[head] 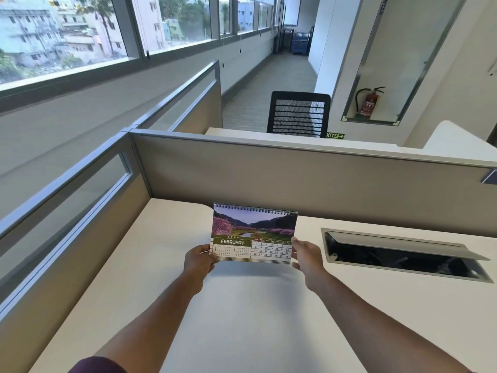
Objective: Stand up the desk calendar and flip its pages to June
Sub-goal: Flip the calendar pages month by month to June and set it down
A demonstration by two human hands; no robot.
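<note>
The desk calendar [254, 234] stands upright between the two hands, its lower edge at or just above the white worktop [242, 319]; whether the base actually touches the surface cannot be told from this angle. The left hand [200, 261] is closed on the lower left corner, thumb over the front of the page and fingers hidden behind, while the right hand [306, 255] pinches the lower right corner in much the same way. Holding it low and at both corners makes sense: it leaves the spiral binding [255, 210] along the top edge free, which is where the pages must turn, and it lets the person steady the card stand while it is set down. The hands are well apart from each other, separated by the calendar's full width. The page facing the wearer reads February, above a picture of blossoming trees beside a river, so by my reckoning four more leaves must go over the binding before June shows. The calendar sits ahead of both hands and slightly above them, tilted back a little at the top. Off beyond the right hand, an open cable hatch [403, 254] is cut into the worktop; the stand is best kept clear of it. Behind the calendar runs a grey partition [295, 179].
</note>
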